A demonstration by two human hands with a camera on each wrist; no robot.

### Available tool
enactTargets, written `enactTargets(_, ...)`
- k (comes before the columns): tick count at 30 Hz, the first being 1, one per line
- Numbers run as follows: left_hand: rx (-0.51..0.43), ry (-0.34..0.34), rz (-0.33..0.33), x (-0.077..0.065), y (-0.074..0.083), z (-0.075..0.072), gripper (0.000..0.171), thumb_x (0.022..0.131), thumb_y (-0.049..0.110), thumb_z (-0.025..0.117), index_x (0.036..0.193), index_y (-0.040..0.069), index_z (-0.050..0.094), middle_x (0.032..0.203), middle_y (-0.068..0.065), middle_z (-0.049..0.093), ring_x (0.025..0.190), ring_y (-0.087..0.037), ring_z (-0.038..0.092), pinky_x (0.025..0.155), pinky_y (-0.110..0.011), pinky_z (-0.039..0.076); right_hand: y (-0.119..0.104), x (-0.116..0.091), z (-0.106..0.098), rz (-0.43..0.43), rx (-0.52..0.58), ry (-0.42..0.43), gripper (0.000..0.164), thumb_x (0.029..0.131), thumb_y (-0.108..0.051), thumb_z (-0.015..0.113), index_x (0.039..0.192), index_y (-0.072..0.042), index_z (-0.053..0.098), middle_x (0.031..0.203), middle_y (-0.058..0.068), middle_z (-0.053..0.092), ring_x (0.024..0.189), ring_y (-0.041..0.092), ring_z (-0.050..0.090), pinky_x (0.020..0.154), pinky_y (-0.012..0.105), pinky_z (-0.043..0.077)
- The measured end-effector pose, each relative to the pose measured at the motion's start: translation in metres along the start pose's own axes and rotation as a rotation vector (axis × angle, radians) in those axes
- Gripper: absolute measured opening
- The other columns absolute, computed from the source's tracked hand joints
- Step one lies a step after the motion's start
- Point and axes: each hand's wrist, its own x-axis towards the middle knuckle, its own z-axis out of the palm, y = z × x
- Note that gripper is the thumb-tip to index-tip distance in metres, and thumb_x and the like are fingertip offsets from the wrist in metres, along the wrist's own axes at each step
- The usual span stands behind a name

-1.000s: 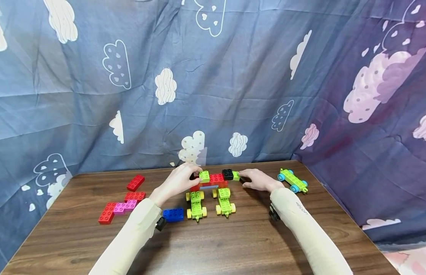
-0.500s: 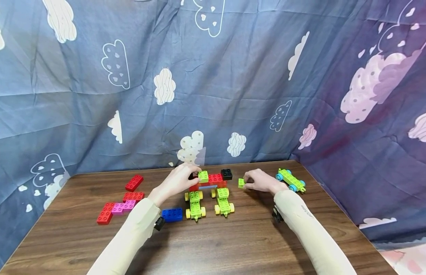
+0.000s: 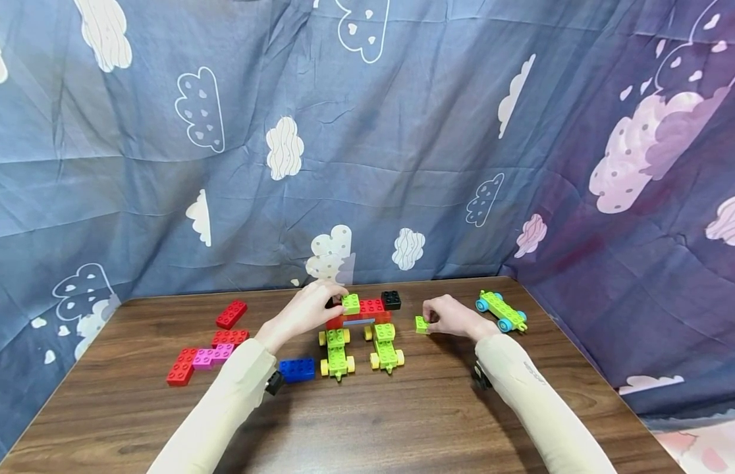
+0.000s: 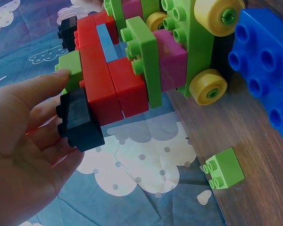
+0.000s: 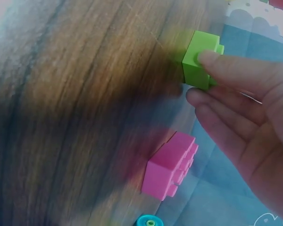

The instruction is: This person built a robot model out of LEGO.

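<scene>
There is one blue brick [image 3: 297,370]. Left of it lie three loose red bricks [image 3: 231,315] [image 3: 230,338] [image 3: 182,367]. Right of it are three wheeled bases [image 3: 337,359] [image 3: 386,345] [image 3: 501,311], two yellow-wheeled and one blue-wheeled, plus one red build [image 3: 372,307]. Across the views there are also two black bricks [image 4: 81,119] [image 4: 67,33], three small green bricks [image 4: 70,70] [image 4: 225,168] [image 5: 198,59], at least four pink bricks [image 4: 173,60] [image 4: 132,8] [image 5: 167,167] [image 3: 203,359] and two hands [image 3: 305,309] [image 3: 455,317].

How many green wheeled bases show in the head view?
3: a left yellow-wheeled base and a right yellow-wheeled base, side by side near the centre, and a blue-wheeled base farther right. More could be hidden.
</scene>
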Motion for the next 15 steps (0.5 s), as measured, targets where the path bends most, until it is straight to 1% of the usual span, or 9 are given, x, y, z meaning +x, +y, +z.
enactTargets(4,0.001,-0.004,0.009,0.0,0.001,-0.001,0.026,0.093,0.019,0.068,0.115,0.007,0.071,0.113,-0.009,0.072,0.106,-0.024,0.065,0.093,-0.042,0.054,-0.001,-0.003,-0.001,-0.01,0.025,-0.007,0.023,0.078,-0.004,0.08,0.085,-0.006,0.058,0.085,0.006,0.068,0.079,0.014,0.064,0.069,0.026,0.052)
enactTargets(8,0.007,-0.007,0.018,0.0,0.001,-0.001,0.026,0.093,0.02,0.068,0.116,0.007,0.071,0.114,-0.009,0.072,0.108,-0.024,0.065,0.093,-0.042,0.054,-0.004,-0.007,-0.001,-0.016,0.035,-0.009,0.021,0.08,-0.002,0.078,0.092,-0.005,0.061,0.092,0.008,0.07,0.083,0.018,0.068,0.073,0.03,0.056)
enactTargets(12,0.003,-0.005,0.028,0.0,0.0,-0.001,0.027,0.093,0.019,0.068,0.117,0.007,0.071,0.116,-0.009,0.072,0.109,-0.025,0.066,0.094,-0.042,0.054,-0.007,-0.012,-0.004,-0.032,0.01,0.008,0.019,0.081,-0.004,0.076,0.097,-0.003,0.066,0.096,0.01,0.071,0.084,0.019,0.068,0.074,0.03,0.056)
enactTargets(15,-0.002,-0.003,0.032,0.0,-0.001,-0.001,0.027,0.093,0.019,0.068,0.117,0.006,0.071,0.116,-0.009,0.072,0.108,-0.025,0.066,0.093,-0.042,0.054,-0.008,-0.017,-0.007,-0.031,-0.007,0.026,0.02,0.081,-0.005,0.076,0.1,-0.004,0.069,0.097,0.01,0.072,0.083,0.019,0.068,0.072,0.028,0.055)
